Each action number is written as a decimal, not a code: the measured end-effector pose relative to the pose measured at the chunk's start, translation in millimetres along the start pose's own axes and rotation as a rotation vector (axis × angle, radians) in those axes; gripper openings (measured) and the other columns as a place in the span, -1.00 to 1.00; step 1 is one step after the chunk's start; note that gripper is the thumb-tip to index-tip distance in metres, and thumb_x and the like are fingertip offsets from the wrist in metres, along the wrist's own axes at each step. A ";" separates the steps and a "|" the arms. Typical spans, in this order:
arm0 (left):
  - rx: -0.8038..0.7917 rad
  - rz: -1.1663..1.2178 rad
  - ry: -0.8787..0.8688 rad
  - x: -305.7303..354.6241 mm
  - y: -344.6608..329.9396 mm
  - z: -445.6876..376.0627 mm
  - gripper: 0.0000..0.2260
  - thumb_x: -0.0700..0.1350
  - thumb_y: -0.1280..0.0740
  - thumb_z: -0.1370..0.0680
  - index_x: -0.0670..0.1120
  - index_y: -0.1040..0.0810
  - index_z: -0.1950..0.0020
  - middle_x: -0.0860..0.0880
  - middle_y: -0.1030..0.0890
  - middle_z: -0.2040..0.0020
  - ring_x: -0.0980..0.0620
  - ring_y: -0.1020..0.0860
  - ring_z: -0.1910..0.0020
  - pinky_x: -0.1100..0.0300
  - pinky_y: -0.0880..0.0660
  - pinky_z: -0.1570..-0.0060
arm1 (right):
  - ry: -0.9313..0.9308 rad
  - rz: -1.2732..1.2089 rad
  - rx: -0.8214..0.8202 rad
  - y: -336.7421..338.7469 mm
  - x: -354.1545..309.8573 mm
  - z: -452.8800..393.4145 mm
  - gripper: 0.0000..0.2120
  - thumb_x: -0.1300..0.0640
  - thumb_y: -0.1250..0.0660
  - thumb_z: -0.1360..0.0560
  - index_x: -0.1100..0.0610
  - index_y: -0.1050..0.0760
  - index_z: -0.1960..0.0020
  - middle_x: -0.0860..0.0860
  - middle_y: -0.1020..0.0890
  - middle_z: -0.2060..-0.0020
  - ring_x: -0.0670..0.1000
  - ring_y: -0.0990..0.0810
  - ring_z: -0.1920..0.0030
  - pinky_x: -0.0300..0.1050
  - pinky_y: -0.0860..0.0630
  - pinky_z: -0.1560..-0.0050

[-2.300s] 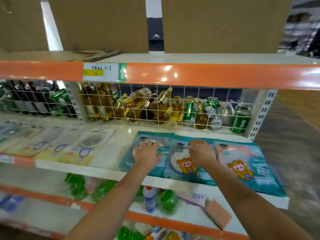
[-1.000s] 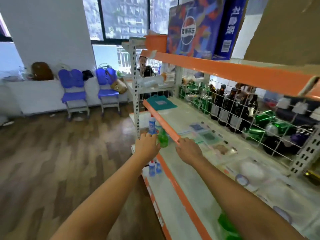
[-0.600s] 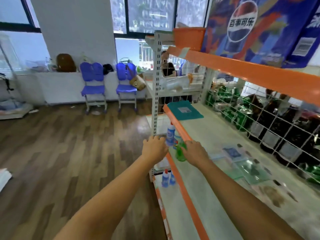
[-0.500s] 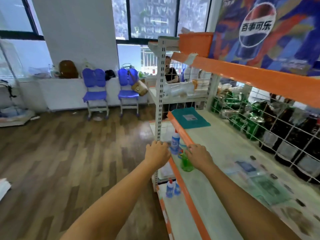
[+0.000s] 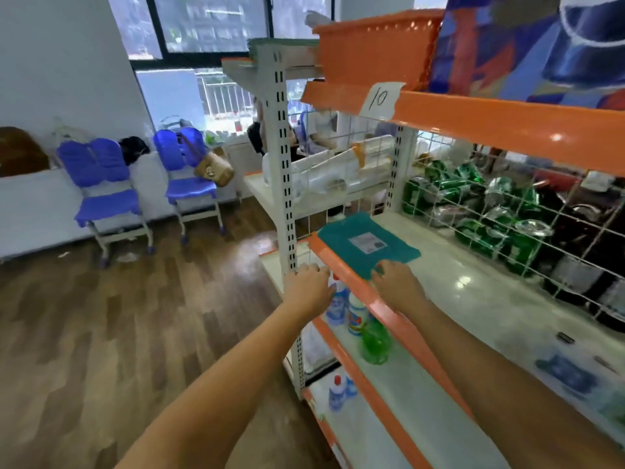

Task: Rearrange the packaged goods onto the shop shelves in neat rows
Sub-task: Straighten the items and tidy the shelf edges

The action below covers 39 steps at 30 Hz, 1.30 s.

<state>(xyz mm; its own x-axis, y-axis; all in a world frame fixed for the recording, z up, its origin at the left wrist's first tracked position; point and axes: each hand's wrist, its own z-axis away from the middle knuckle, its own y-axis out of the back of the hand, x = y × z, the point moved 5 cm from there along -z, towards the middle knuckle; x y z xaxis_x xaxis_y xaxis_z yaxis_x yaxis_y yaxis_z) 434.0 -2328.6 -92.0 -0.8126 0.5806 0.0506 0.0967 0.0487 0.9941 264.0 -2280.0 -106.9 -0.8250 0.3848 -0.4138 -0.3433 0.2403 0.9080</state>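
From the head camera, a paper tag (image 5: 380,98) stuck to the orange edge of the upper shelf (image 5: 507,125) reads "10" in handwriting; the white label in the middle of the teal packet (image 5: 367,245) is too blurred to read, and so are the labels on the bottles. The teal packet lies flat at the far end of the middle shelf (image 5: 473,299), just beyond the right fingers, its long axis running diagonally from the orange front edge toward the wire grid, label side up. The right hand (image 5: 397,282) reaches onto that shelf with its fingertips touching the packet's near edge; the fingers are bent downward and whether they pinch the packet cannot be told. The left hand (image 5: 309,287) hovers outside the shelf's front edge, close to the white upright post (image 5: 284,184), fingers loosely curled and holding nothing. Directly beside and below the left fingers, on the lower shelf (image 5: 389,384), stand white and blue bottles (image 5: 341,306) and a green bottle (image 5: 375,341). Behind the wire grid (image 5: 507,225), past the right fingers, green cans (image 5: 473,204) lie heaped with dark bottles. An orange basket (image 5: 375,45) sits on the top shelf beside a blue printed carton (image 5: 527,42). Far left of the hands, two blue chairs (image 5: 101,184) stand against the wall.
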 end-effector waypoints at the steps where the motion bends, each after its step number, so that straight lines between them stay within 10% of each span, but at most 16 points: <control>1: -0.010 0.005 -0.005 -0.6 -3.5 -13.2 -0.62 0.07 -0.11 -0.62 -0.08 -0.38 -0.36 -0.11 -0.47 -0.28 -0.12 -0.41 -0.28 -0.04 -0.36 -0.23 | -0.011 0.004 0.005 -0.1 4.6 -13.4 -0.64 0.00 -0.11 -0.61 0.20 -0.43 -0.26 0.18 -0.52 -0.21 0.18 -0.46 -0.21 0.02 -0.43 -0.17; 20: -0.010 0.163 -0.110 -9.2 -58.2 -157.1 -0.55 0.11 0.03 -0.56 -0.08 -0.42 -0.29 -0.09 -0.45 -0.27 -0.10 -0.37 -0.29 0.00 -0.28 -0.27 | -0.260 0.112 -0.114 -6.4 52.7 -188.0 -0.56 -0.01 -0.13 -0.59 0.22 -0.34 -0.37 0.23 -0.43 -0.28 0.23 -0.39 -0.28 0.03 -0.36 -0.25; 26: -0.009 0.160 -0.140 -10.5 -62.0 -158.2 -0.42 0.16 0.19 -0.48 -0.06 -0.40 -0.28 -0.08 -0.45 -0.21 -0.09 -0.40 -0.23 0.01 -0.31 -0.21 | -0.403 -0.106 -0.203 -7.8 57.3 -195.4 -0.58 -0.06 -0.21 -0.56 0.29 -0.49 -0.15 0.19 -0.58 -0.09 0.10 -0.49 0.09 -0.12 -0.39 0.13; 39: 0.019 0.203 -0.196 -4.1 -39.5 -169.7 -0.67 -0.01 -0.10 -0.62 -0.10 -0.35 -0.33 -0.10 -0.41 -0.32 -0.08 -0.34 -0.31 0.04 -0.28 -0.26 | -0.569 -0.822 0.124 36.8 88.8 -152.8 -0.65 0.17 -0.38 -0.51 0.28 -0.48 -0.25 0.20 -0.61 -0.08 0.11 -0.58 0.12 -0.04 -0.54 0.09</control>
<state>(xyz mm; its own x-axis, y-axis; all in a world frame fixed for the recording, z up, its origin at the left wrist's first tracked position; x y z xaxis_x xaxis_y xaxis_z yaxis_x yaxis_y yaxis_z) 336.0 -2470.8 -115.2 -0.6491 0.7259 0.2275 0.2584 -0.0709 0.9634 109.5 -2373.2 -100.1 -0.0053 0.4183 -0.9083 -0.6337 0.7012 0.3267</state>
